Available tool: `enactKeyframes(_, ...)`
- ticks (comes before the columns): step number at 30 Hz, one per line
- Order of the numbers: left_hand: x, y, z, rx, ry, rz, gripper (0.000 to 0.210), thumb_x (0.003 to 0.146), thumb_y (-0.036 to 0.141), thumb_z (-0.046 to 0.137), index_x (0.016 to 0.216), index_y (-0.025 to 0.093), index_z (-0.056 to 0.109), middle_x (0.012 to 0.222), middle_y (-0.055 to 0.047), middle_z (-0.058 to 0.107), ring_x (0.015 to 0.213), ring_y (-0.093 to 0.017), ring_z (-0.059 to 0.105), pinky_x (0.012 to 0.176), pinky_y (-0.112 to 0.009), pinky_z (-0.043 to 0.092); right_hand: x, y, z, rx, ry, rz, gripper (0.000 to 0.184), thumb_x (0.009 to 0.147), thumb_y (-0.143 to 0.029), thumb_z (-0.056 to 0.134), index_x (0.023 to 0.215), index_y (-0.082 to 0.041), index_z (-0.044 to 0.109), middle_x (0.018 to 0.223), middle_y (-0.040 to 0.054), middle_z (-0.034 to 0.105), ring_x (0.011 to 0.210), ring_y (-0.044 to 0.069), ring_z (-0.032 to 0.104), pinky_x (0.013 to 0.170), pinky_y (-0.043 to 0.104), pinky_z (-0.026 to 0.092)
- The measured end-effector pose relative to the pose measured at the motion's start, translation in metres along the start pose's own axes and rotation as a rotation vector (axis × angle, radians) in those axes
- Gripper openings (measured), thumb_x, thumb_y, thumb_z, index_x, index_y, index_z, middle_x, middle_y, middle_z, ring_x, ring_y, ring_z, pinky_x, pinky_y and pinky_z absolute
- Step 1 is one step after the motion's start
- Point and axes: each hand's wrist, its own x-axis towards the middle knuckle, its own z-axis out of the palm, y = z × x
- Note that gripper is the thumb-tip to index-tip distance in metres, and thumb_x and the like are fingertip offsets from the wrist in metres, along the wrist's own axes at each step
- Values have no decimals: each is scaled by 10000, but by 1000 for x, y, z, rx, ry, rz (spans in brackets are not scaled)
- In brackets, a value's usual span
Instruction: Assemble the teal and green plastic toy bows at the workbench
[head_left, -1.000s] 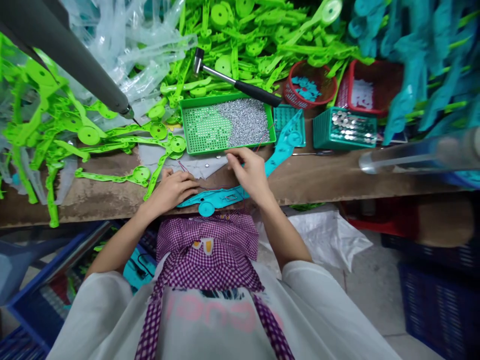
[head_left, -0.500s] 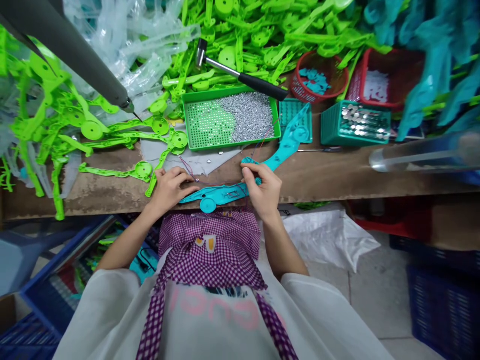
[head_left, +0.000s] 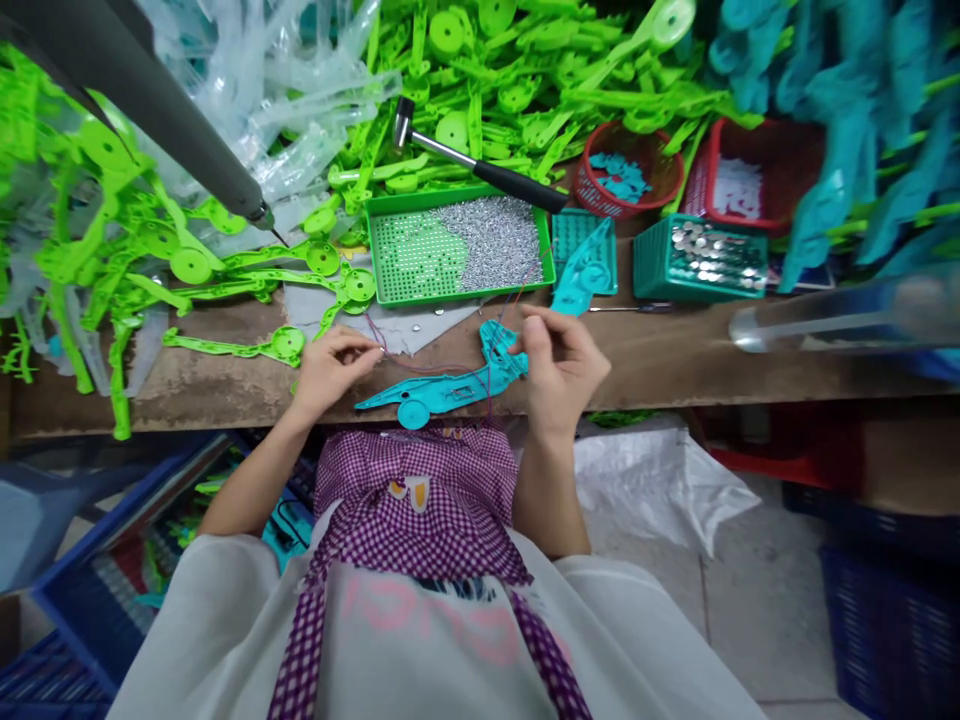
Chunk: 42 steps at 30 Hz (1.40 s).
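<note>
A turquoise plastic shell half [head_left: 450, 392], long with a round disc at its lower edge, lies at the front edge of the bench. Thin red and blue wires [head_left: 435, 371] run along and across it. At its left end, my left hand [head_left: 335, 368] pinches the end of the wires, where a tiny pale bit shows at the fingertips. Over the right end is my right hand [head_left: 564, 370], thumb and forefinger pressed together; whatever they pinch is too small to make out. A second turquoise part [head_left: 581, 280] lies just behind that hand, partly covered by it.
Behind stands a green tray [head_left: 381, 300] of small metal screws, with a hammer [head_left: 517, 185] across its back corner. Teal and red baskets [head_left: 656, 268] [head_left: 600, 200] stand right. An electric screwdriver [head_left: 232, 190] hangs at left. Lime-green parts [head_left: 517, 60] pile up behind.
My right hand has lifted off the turquoise shell half and moved right. My left hand has drawn slightly left and up, its fingers now pinched on the wire end.
</note>
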Motion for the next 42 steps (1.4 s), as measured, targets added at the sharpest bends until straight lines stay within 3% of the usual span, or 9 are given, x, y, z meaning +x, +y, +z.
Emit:
enactKeyframes(5, 16, 6, -13, -405, 237, -292, 265, 647, 426, 777, 686, 168, 731, 599, 10, 604, 511, -75, 382, 512, -239, 301, 25, -28, 14, 222, 145, -39, 168, 884, -361, 628, 887, -209, 700, 653, -47, 608, 508, 80, 555, 502, 248, 483)
enactKeyframes(12, 19, 11, -12, -432, 230, -370, 233, 627, 358, 805, 679, 146, 723, 568, 28, 563, 516, -66, 352, 509, -228, 279, 37, -24, 21, 103, 47, -131, 363, 980, -519, 386, 1153, -304, 622, 924, 41, 650, 725, 166, 645, 566, 315, 521)
enactKeyframes(17, 17, 17, -17, -684, 53, -434, 174, 695, 262, 778, 655, 119, 687, 647, -5, 583, 512, -42, 347, 497, -192, 286, 44, -22, 18, 246, -16, -52, 388, 963, -563, 384, 1187, -308, 573, 979, 40, 612, 760, 171, 619, 597, 326, 496)
enactKeyframes(21, 16, 24, -23, -872, -129, -508, 145, 695, 183, 797, 699, 98, 679, 699, -17, 568, 529, -36, 358, 509, -169, 328, 46, -38, 23, 316, 124, -69, 285, 929, -518, 488, 1045, -282, 598, 882, 8, 577, 605, 110, 535, 547, 292, 442)
enactKeyframes(27, 15, 24, -23, -903, -230, -528, 149, 713, 172, 795, 700, 106, 661, 731, -20, 547, 555, -52, 348, 520, -182, 334, 45, -58, 32, 262, 186, -154, 223, 958, -450, 486, 994, -277, 623, 783, -14, 581, 558, 99, 521, 523, 272, 439)
enactKeyframes(31, 15, 18, -17, -707, -202, -423, 208, 765, 308, 762, 732, 132, 656, 735, -20, 540, 587, -84, 384, 573, -226, 343, 35, -51, 29, 338, 170, -91, 144, 921, -349, 577, 932, -235, 664, 691, -45, 583, 520, 75, 516, 504, 238, 442)
enactKeyframes(36, 24, 7, 7, 157, 64, 80, 127, 875, 291, 622, 863, 194, 704, 943, -80, 623, 937, -222, 549, 879, -360, 354, 18, -31, 23, 234, 74, 20, 207, 904, -409, 579, 934, -233, 685, 747, -32, 636, 534, 72, 537, 545, 251, 480)
enactKeyframes(39, 32, 0, 22, 427, -105, 238, 164, 907, 249, 557, 915, 216, 717, 998, -101, 647, 983, -261, 568, 939, -424, 294, 14, -29, 23, 177, 41, 7, 229, 919, -422, 552, 977, -247, 689, 827, -16, 666, 578, 85, 568, 586, 275, 503)
enactKeyframes(42, 37, -2, 25, 474, -237, 277, 164, 906, 250, 570, 901, 220, 730, 974, -96, 668, 929, -255, 592, 933, -443, 281, 11, -22, 17, 93, -38, -47, 212, 921, -395, 559, 982, -249, 700, 877, -3, 689, 677, 113, 623, 651, 303, 522)
